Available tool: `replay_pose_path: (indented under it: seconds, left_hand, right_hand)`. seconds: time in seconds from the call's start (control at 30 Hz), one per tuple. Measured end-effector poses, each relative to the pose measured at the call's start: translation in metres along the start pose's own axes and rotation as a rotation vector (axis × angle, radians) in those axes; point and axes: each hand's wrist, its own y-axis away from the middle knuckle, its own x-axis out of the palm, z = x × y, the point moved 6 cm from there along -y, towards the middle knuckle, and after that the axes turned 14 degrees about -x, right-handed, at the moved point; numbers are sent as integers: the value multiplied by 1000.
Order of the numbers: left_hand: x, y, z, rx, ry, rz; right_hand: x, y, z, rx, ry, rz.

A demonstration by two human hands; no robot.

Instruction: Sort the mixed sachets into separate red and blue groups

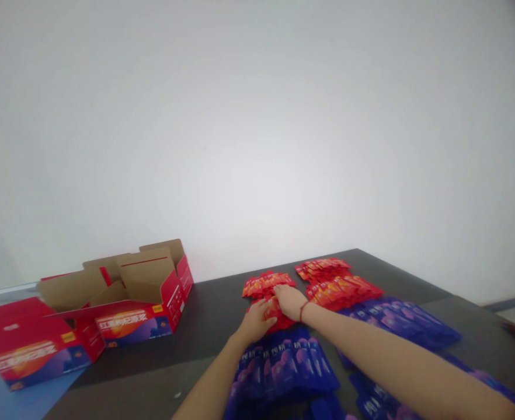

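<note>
left hand (pixel 254 322) lay curved over a loose heap of red foil sachets (pixel 275 315), with the right hand (pixel 290 301) just beside it, the two almost touching above the same heap. grip looked narrow: fingers of both hands sat close together and bent down onto the packets, but the fingertips were buried among them, so i could not tell whether either hand actually held a sachet. heap sat directly under and between the hands. just ahead of the left hand, a smaller stack of red sachets (pixel 264 285); ahead of the right hand, two overlapping rows of red sachets (pixel 338 286). nearer the body, below the left hand, a fanned row of blue-purple sachets (pixel 284 366); a second blue-purple row (pixel 397 324) lay to the right of the right hand. red cord bracelet (pixel 303 311) on the right wrist. well left of the hands, two open red-and-kraft cardboard cartons (pixel 137 291) stood on the dark tabletop (pixel 209 315), printed with an orange sun graphic and chinese lettering. the nearer carton overhung a blue surface (pixel 16 396).
</note>
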Motion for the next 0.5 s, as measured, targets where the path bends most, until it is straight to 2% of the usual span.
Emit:
replay_pose_path:
  seconds: [0.13, 0.23, 0.37, 0.5]
  left_hand:
    - [2, -4, 10, 21, 8, 2]
    - [-4, -6, 21, 25, 42, -36]
    - [-19, -24, 38, -44, 69, -169]
    - [-30, -54, 52, -124, 11, -255]
  right_hand:
    - [28, -3, 10, 6, -16, 31]
    - [37, 2, 12, 10, -30, 25]
    - [31, -1, 3, 0, -59, 18]
    - [19, -27, -29, 28, -83, 22]
